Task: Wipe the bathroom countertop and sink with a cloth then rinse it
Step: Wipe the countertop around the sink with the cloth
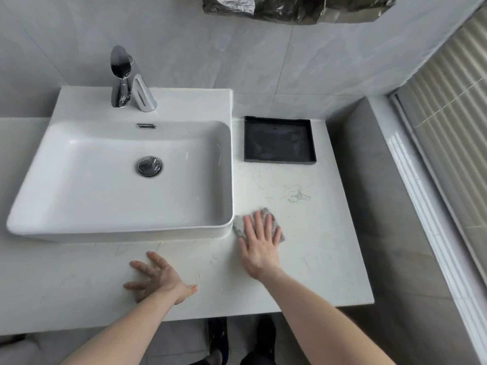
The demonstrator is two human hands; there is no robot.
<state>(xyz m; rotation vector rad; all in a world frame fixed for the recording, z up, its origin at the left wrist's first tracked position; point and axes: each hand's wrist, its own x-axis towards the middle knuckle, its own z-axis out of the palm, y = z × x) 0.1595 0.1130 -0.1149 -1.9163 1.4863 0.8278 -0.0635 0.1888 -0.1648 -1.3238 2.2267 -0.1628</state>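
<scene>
A white marbled tabletop (303, 272) spans the frame beneath a grey tiled wall (263, 61), ending at its right edge beside a grey ledge and a window with pleated blinds (453, 106). A white rectangular sink (79, 222) sits on the tabletop's left half, its basin dry-looking, a chrome drain plug (149, 166) in the middle and a chrome faucet (121, 77) rising from its back deck. Toward the tabletop's back right corner lies a shallow black tray (279, 139), just beside the sink's right wall and apart from the hands.

The person's right hand (261, 243) lies flat, palm down, on a small grey speckled cloth (238, 226), fingers (259, 222) stretched out and slightly apart, pressing rather than gripping. The cloth rests on the tabletop just off the sink's front right corner, its left edge touching or nearly touching the sink wall; parts of it show past the fingertips and on both sides of the hand.

The left hand (158, 280) is braced on the bare tabletop near the front edge, in front of the sink, fingers (142, 267) spread wide and holding nothing. Both forearms are bare. Below the tabletop's front edge, dark shoes (217, 335) show on a pale floor. Crumpled silvery foil (297, 7) hangs at the top of the wall.
</scene>
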